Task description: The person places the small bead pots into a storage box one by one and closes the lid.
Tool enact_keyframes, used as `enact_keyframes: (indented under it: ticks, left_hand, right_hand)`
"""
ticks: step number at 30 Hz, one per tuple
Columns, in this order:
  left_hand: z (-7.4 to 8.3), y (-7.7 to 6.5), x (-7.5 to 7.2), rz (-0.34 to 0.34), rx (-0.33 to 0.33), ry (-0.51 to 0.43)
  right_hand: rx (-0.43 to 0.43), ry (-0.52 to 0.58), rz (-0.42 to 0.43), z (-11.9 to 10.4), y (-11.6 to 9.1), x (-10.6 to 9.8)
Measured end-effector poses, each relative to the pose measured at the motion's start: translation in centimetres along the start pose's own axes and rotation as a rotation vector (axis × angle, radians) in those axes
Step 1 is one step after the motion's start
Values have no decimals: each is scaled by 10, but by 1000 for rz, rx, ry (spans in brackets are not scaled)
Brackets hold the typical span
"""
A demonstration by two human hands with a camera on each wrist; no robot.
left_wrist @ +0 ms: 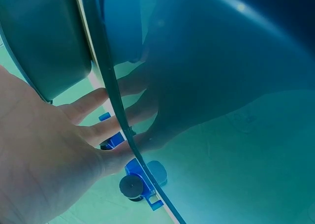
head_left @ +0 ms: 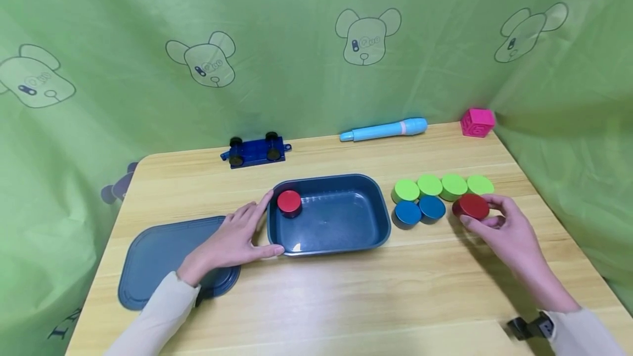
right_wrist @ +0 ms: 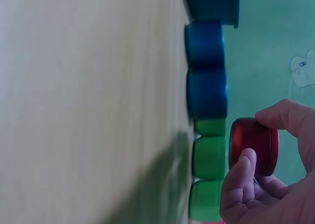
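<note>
In the head view, the right hand (head_left: pixel 511 235) pinches a dark red cylinder (head_left: pixel 472 206) between thumb and fingers, to the right of two blue cylinders (head_left: pixel 407 214) and just in front of four lime-green cylinders (head_left: pixel 429 185); its flat round top faces up, its axis close to upright. The left hand (head_left: pixel 237 240) has its straight fingers spread along the left end of a box (head_left: pixel 336 229), thumb at the near corner. The box opens upward, its long axis running left to right across the worktop (head_left: pixel 336 301); it looks like smooth dark blue plastic, a rounded-corner rectangle. A second red cylinder (head_left: pixel 289 203) stands upright in its far left corner. A flat lid (head_left: pixel 163 251) with a grooved rim lies under the left wrist; the worktop shows pale wood grain. In the left wrist view, the fingers stand apart, mirrored darkly in a glossy blue surface (left_wrist: pixel 236 150). In the right wrist view, the held cylinder is clear of the worktop, gripped across its shiny, metallic-looking curved side, its axis roughly square to the wood.
</note>
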State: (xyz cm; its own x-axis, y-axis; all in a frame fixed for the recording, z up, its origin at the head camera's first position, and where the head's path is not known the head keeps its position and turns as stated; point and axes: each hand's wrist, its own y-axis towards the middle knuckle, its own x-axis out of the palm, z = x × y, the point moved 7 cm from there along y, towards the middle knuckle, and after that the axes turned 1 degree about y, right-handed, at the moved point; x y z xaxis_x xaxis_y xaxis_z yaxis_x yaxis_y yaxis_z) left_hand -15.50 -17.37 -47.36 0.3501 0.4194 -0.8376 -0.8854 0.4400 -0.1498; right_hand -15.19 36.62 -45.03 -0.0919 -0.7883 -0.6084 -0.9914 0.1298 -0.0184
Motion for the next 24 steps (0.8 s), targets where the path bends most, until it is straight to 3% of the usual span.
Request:
enact_keyframes:
  ticks: [8, 24]
  left_hand:
    - [1, 0, -1, -1, -1, 1]
    - [3, -1, -1, -5, -3, 8]
  right_hand:
    - [-62, 16, 4, -26, -4, 4]
    - [-159, 74, -99, -84, 13, 30]
